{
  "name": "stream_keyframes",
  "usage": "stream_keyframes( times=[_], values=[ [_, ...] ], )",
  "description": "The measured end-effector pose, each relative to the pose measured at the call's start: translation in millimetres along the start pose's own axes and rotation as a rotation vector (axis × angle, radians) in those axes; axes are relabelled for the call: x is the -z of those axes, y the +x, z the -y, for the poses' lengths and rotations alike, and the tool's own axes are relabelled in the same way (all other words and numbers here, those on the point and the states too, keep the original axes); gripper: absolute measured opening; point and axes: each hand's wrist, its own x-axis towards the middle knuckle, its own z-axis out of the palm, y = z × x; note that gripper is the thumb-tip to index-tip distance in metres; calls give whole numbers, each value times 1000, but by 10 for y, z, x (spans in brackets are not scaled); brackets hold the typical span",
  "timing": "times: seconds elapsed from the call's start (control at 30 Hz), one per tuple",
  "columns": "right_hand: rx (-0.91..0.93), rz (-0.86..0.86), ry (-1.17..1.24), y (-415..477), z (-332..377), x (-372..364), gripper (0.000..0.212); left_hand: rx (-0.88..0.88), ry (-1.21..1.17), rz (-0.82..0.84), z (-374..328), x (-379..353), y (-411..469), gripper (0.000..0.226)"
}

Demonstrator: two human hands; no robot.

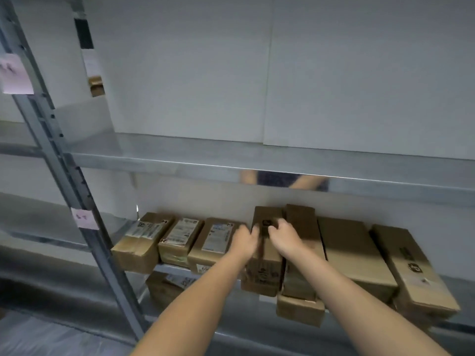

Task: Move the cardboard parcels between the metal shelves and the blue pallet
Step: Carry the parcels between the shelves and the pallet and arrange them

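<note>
Metal shelf [119, 224], L grip [245, 238] + R grip [282, 235] curled on narrow parcel [265, 254], labels [180, 233] blurred

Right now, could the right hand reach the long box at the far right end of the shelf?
Probably yes. The right hand grips the narrow parcel mid-shelf; the long box lies on the same shelf, top bare. A brown parcel and a flat box lie between, with open space above.

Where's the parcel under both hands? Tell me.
Head view, lower shelf, centre: the narrow parcel sits between a labelled parcel on its left and a darker parcel on its right.
</note>
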Motion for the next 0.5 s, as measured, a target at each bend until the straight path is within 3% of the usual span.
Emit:
stream_keyframes(
  times=[0.23,0.5],
  values=[
    [-86,-87,-47,67,35,-168,42,107,-196,149,211,-151,206,66],
    [-329,-53,210,58,124,-423,57,144,-357,165,285,-4,191,64]
  ],
)
